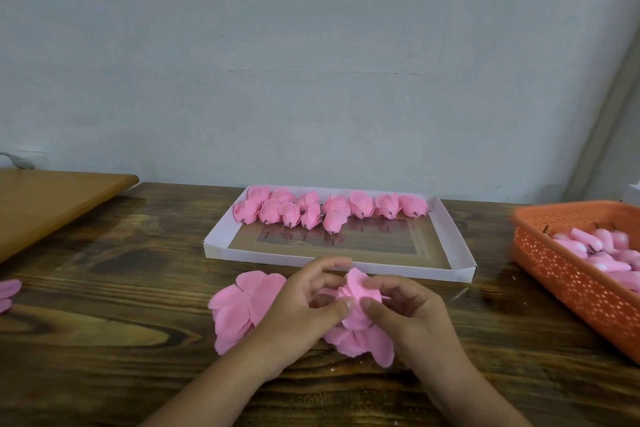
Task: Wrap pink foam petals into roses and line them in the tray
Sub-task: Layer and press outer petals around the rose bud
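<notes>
- The step in hand is the wrapping: both hands work on one rose (pixel 356 302), which is not yet closed, in front of the white tray (pixel 453 246)
- The left hand (pixel 308 308) has its fingers curled around the left side of the petals, with the thumb pressing at the middle
- The right hand (pixel 408 308) pinches the petals from the right side, thumb and fingers bent onto the pink foam
- Loose foam petals (pixel 239 308) lie flat on the wooden table (pixel 104 322) just beside the left hand, and some more spread under the rose
- The tray already holds a row of finished roses (pixel 329 210) along its far side; the near part of it is still free
- An orange basket (pixel 568 274) at the right holds pale pink buds (pixel 602 253), probably the cores
- I judge the next move is to fold the outer petals tight around the centre and hold them so they do not spring open, then to place the rose in the tray in line with the others
</notes>
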`<state>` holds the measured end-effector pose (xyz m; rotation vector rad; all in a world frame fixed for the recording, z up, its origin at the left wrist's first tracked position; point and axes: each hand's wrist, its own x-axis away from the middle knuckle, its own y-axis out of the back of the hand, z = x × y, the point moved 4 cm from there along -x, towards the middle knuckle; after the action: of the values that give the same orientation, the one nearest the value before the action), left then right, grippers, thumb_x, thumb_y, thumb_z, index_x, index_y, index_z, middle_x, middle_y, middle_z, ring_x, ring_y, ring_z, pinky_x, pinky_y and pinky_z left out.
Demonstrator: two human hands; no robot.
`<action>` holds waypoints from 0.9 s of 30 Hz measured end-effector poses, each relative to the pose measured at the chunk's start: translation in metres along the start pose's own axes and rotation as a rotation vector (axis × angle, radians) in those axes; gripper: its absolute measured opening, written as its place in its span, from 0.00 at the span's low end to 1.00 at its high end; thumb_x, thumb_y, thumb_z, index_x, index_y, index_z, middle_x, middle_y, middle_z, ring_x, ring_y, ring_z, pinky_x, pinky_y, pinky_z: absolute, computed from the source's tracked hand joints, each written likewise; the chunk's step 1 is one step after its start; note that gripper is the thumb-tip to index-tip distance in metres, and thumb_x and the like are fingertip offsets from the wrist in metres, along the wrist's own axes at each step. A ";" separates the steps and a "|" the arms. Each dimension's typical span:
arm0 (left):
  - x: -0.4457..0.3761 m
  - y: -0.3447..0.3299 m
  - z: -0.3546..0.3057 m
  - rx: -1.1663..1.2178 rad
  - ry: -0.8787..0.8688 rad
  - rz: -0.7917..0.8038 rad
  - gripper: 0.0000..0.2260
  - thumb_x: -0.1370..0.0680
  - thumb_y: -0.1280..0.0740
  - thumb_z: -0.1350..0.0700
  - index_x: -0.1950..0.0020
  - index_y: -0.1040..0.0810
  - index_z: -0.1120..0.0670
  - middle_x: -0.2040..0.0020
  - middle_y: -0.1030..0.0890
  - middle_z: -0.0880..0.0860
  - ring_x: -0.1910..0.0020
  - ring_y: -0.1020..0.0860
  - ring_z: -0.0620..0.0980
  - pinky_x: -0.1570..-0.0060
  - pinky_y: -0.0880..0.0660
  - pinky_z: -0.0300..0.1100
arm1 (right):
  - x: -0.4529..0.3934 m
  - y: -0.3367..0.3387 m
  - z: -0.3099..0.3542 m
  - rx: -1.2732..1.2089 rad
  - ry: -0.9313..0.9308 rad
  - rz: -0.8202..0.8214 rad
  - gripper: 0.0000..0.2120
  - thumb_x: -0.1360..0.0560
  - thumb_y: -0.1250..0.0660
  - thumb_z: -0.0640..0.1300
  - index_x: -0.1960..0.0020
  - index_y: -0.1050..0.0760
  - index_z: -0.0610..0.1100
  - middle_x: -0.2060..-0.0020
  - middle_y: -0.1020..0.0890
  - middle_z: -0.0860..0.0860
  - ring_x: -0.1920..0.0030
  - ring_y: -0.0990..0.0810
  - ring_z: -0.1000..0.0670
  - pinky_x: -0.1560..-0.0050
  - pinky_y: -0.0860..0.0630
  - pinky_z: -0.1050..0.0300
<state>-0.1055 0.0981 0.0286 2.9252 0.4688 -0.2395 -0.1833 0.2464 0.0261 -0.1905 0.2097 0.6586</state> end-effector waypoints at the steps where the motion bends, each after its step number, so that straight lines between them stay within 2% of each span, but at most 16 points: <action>1: 0.000 0.000 -0.001 0.011 0.002 0.000 0.22 0.24 0.28 0.58 0.39 0.23 0.32 0.45 0.14 0.46 0.46 0.16 0.46 0.51 0.20 0.39 | 0.000 -0.001 0.001 0.000 0.000 0.007 0.14 0.27 0.31 0.28 0.53 0.14 0.46 0.56 0.12 0.46 0.56 0.13 0.47 0.60 0.19 0.61; 5: 0.001 0.000 -0.002 0.032 0.004 -0.012 0.24 0.24 0.27 0.60 0.35 0.26 0.34 0.46 0.14 0.47 0.46 0.16 0.47 0.49 0.19 0.40 | 0.001 -0.005 0.004 -0.033 0.003 0.028 0.16 0.25 0.31 0.31 0.49 0.15 0.50 0.53 0.13 0.46 0.54 0.13 0.47 0.60 0.19 0.61; 7: 0.001 0.000 -0.002 0.029 -0.001 -0.011 0.24 0.22 0.28 0.61 0.36 0.25 0.34 0.47 0.13 0.48 0.47 0.16 0.48 0.49 0.19 0.40 | 0.003 -0.006 0.005 -0.058 -0.034 0.033 0.10 0.26 0.30 0.40 0.47 0.16 0.51 0.52 0.13 0.45 0.54 0.14 0.42 0.63 0.19 0.57; 9: 0.002 0.001 -0.002 0.027 -0.001 -0.011 0.23 0.22 0.28 0.60 0.37 0.24 0.33 0.47 0.13 0.49 0.46 0.15 0.48 0.47 0.18 0.42 | 0.003 -0.007 0.005 -0.048 -0.075 0.040 0.10 0.27 0.31 0.48 0.47 0.16 0.50 0.55 0.14 0.38 0.61 0.18 0.31 0.67 0.21 0.50; 11: 0.002 0.000 -0.001 0.031 0.003 -0.016 0.23 0.22 0.27 0.60 0.39 0.24 0.32 0.46 0.13 0.49 0.46 0.16 0.49 0.45 0.18 0.45 | 0.003 -0.006 0.004 -0.029 -0.094 0.045 0.11 0.28 0.32 0.50 0.48 0.16 0.50 0.57 0.17 0.30 0.71 0.23 0.32 0.70 0.23 0.49; 13: 0.001 0.000 -0.001 0.023 0.000 -0.024 0.23 0.22 0.27 0.59 0.39 0.24 0.31 0.46 0.13 0.49 0.46 0.16 0.49 0.44 0.18 0.47 | 0.003 -0.007 0.004 -0.018 -0.088 0.054 0.12 0.28 0.31 0.50 0.47 0.15 0.50 0.57 0.19 0.27 0.73 0.24 0.35 0.71 0.24 0.51; 14: 0.001 0.001 -0.001 0.015 -0.007 -0.025 0.23 0.22 0.27 0.60 0.40 0.24 0.31 0.47 0.13 0.49 0.46 0.16 0.49 0.44 0.18 0.47 | 0.004 -0.007 0.005 -0.016 -0.075 0.056 0.12 0.28 0.30 0.51 0.48 0.15 0.49 0.57 0.18 0.27 0.73 0.25 0.33 0.70 0.23 0.51; 16: 0.002 0.001 -0.003 -0.005 -0.021 -0.022 0.22 0.22 0.27 0.60 0.41 0.22 0.32 0.47 0.13 0.48 0.47 0.15 0.48 0.47 0.18 0.44 | 0.004 -0.008 0.006 -0.004 -0.033 0.057 0.11 0.29 0.29 0.50 0.49 0.14 0.48 0.56 0.15 0.35 0.65 0.20 0.29 0.65 0.19 0.52; 18: 0.003 0.000 -0.004 -0.027 -0.033 -0.023 0.19 0.22 0.27 0.59 0.42 0.20 0.34 0.47 0.14 0.46 0.48 0.16 0.46 0.51 0.19 0.39 | 0.003 -0.008 0.006 0.014 0.002 0.058 0.08 0.28 0.29 0.45 0.51 0.13 0.48 0.54 0.13 0.45 0.54 0.15 0.40 0.56 0.18 0.58; 19: 0.002 0.000 -0.005 -0.040 -0.040 -0.028 0.17 0.22 0.27 0.59 0.43 0.19 0.35 0.47 0.14 0.45 0.48 0.16 0.45 0.52 0.20 0.38 | 0.002 -0.008 0.006 0.027 0.003 0.051 0.07 0.27 0.29 0.42 0.52 0.13 0.48 0.53 0.13 0.48 0.51 0.14 0.45 0.54 0.19 0.60; 21: 0.002 -0.002 -0.006 -0.064 -0.057 -0.028 0.13 0.23 0.29 0.55 0.45 0.18 0.37 0.47 0.14 0.43 0.46 0.17 0.42 0.49 0.20 0.37 | 0.002 -0.007 0.005 0.061 -0.009 0.030 0.10 0.26 0.30 0.36 0.55 0.13 0.48 0.54 0.12 0.49 0.51 0.14 0.49 0.53 0.19 0.61; 24: 0.003 -0.003 -0.007 -0.059 -0.080 -0.007 0.11 0.26 0.28 0.50 0.45 0.17 0.38 0.46 0.14 0.43 0.44 0.17 0.42 0.47 0.21 0.37 | 0.002 -0.006 0.007 0.096 -0.007 0.019 0.12 0.26 0.30 0.33 0.54 0.13 0.47 0.54 0.12 0.50 0.52 0.14 0.51 0.53 0.18 0.60; 25: 0.003 -0.003 -0.007 -0.050 -0.082 -0.001 0.11 0.27 0.26 0.49 0.45 0.17 0.39 0.46 0.14 0.44 0.45 0.17 0.43 0.47 0.20 0.38 | 0.002 -0.005 0.007 0.090 -0.006 0.018 0.11 0.26 0.30 0.32 0.54 0.14 0.46 0.55 0.12 0.50 0.52 0.14 0.51 0.53 0.18 0.60; 27: 0.003 -0.003 -0.005 -0.013 -0.073 0.013 0.13 0.27 0.23 0.55 0.46 0.17 0.42 0.46 0.14 0.48 0.45 0.16 0.48 0.47 0.19 0.41 | 0.002 -0.004 0.007 0.046 -0.018 0.017 0.10 0.26 0.31 0.30 0.54 0.14 0.43 0.55 0.12 0.49 0.52 0.14 0.50 0.55 0.18 0.61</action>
<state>-0.1034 0.1023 0.0321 2.8949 0.4384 -0.3390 -0.1778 0.2460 0.0327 -0.1388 0.2093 0.6719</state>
